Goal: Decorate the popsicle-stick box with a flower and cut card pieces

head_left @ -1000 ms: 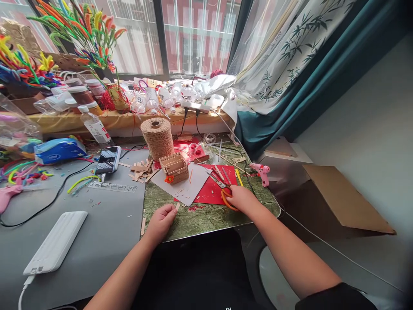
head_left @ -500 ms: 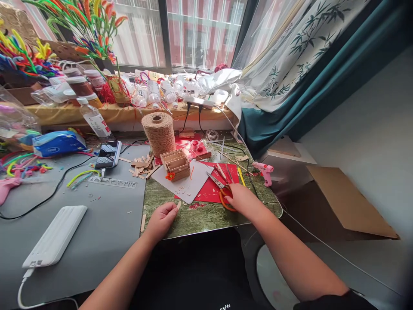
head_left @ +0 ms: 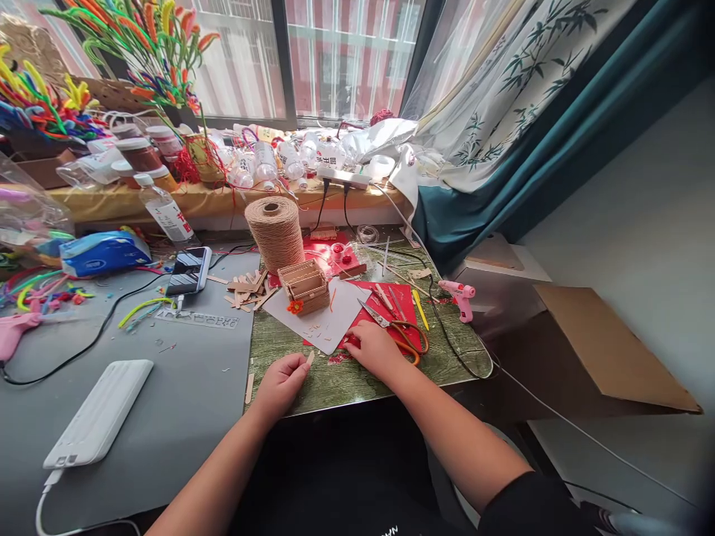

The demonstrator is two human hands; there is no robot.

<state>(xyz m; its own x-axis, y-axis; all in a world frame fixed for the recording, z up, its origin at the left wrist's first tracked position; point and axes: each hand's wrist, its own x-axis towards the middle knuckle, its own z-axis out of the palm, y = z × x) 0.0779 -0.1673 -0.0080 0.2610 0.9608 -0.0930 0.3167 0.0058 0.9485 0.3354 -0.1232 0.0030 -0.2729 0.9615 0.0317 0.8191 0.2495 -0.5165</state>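
My left hand (head_left: 282, 383) rests on the green mat (head_left: 346, 380) near its front edge, fingers pinched on a small wooden stick piece (head_left: 309, 358). My right hand (head_left: 375, 348) lies palm down on the red paper (head_left: 391, 316), just left of the orange-handled scissors (head_left: 410, 339); its fingers are curled and I cannot see anything in them. A small box of wooden sticks (head_left: 304, 285) with an orange flower stands on a white sheet (head_left: 329, 316) behind the hands. A spool of jute twine (head_left: 275, 232) stands further back.
A pink glue gun (head_left: 461, 296) lies at the mat's right edge with its cord. Loose wooden sticks (head_left: 246, 289), a phone (head_left: 190, 269), a ruler (head_left: 195, 320) and a white power bank (head_left: 99, 413) lie on the grey table. Bottles, jars and pipe-cleaner flowers crowd the windowsill.
My right hand has left the scissors' handles and moved left onto the red paper. The scissors stay on the mat. My left hand has kept its place.
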